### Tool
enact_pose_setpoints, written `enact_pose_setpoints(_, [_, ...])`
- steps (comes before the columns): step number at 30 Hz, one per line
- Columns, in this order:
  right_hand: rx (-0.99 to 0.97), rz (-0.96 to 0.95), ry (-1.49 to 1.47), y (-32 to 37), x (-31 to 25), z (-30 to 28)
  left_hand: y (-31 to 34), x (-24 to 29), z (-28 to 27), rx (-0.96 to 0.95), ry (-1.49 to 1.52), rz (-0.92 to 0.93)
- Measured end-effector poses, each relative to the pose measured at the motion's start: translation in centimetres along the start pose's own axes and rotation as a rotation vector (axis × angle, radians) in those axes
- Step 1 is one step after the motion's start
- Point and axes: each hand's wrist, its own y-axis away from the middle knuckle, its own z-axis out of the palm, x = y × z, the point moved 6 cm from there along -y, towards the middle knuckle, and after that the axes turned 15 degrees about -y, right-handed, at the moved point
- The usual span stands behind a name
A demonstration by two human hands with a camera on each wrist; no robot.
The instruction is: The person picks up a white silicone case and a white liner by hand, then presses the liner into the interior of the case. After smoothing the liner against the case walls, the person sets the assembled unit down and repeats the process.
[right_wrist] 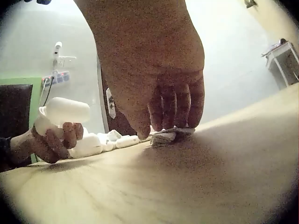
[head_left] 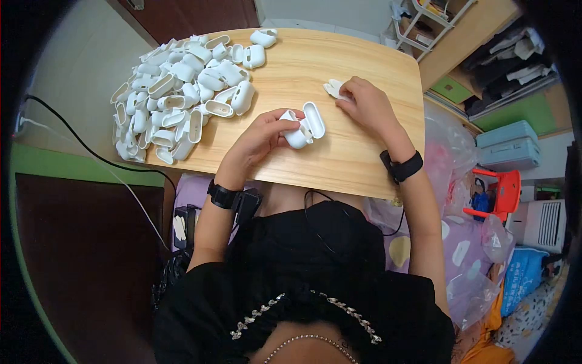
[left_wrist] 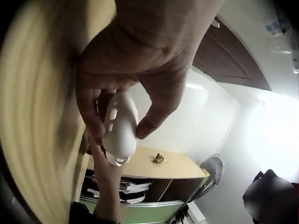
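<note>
A white earbud-type case with its lid swung up [head_left: 297, 138] is pinched between the thumb and fingers of my left hand [head_left: 265, 136], just above the table. The left wrist view shows the case's rounded back [left_wrist: 122, 128] with small slots, held by the left hand [left_wrist: 135, 70]. My right hand [head_left: 368, 106] has its fingertips on a small stack of flat white pieces [head_left: 333, 89] on the table. Seen from the right wrist, the right hand [right_wrist: 159, 70] reaches down with curled fingers touching the flat pieces [right_wrist: 164, 136]; whether it grips one cannot be told.
A large heap of white cases [head_left: 176, 91] covers the left part of the wooden table [head_left: 364, 164]. A white shelf rack [head_left: 424, 27] stands beyond its back right corner. A red stool [head_left: 508, 193] and plastic bags lie to the right; a black cable [head_left: 79, 141] hangs at left.
</note>
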Motion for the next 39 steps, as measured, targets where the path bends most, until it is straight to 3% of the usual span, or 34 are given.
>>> enact_pose_setpoints(5, [-0.002, 0.003, 0.012, 0.0, 0.0, 0.0, 0.3, 0.8, 0.5, 0.06, -0.038, 0.063])
enact_pose_setpoints(11, [0.01, -0.034, 0.031, -0.1, 0.0, 0.0, -0.4, 0.9, -0.4, 0.093, 0.166, 0.02])
enact_pose_setpoints(15, [0.024, -0.111, 0.103, -0.1, -0.5, 0.0, -0.1, 2.8, -0.1, 0.042, -0.133, -0.102])
enact_pose_setpoints(18, [0.033, -0.119, 0.113, -0.1, -0.7, 0.3, -0.5, 2.8, -1.2, 0.384, -0.861, 0.215])
enact_pose_setpoints(21, [0.045, -0.087, 0.039, 0.2, -0.5, 0.1, 0.1, 3.2, -2.0, 0.667, -1.039, 0.437])
enact_pose_setpoints(24, [0.019, -0.041, -0.031, 0.1, 0.0, 0.0, 2.9, 6.2, -0.1, 1.105, -1.512, 0.782])
enact_pose_setpoints(27, [-0.022, -0.005, -0.067, -0.1, 0.6, -0.1, 3.3, 5.0, 1.2, 0.878, -1.385, 0.238])
enact_pose_setpoints(28, [-0.036, 0.004, -0.078, -0.2, 0.8, 0.0, 3.5, 4.7, 1.6, 0.856, -1.4, 0.145])
enact_pose_setpoints(34, [-0.039, 0.058, -0.147, -0.5, 1.8, -0.1, 2.9, 2.9, 1.0, 0.873, -1.519, 0.014])
enact_pose_setpoints(39, [0.008, 0.106, -0.139, -0.2, 1.2, -0.3, 2.2, 2.6, 0.4, 0.802, -1.266, 0.167])
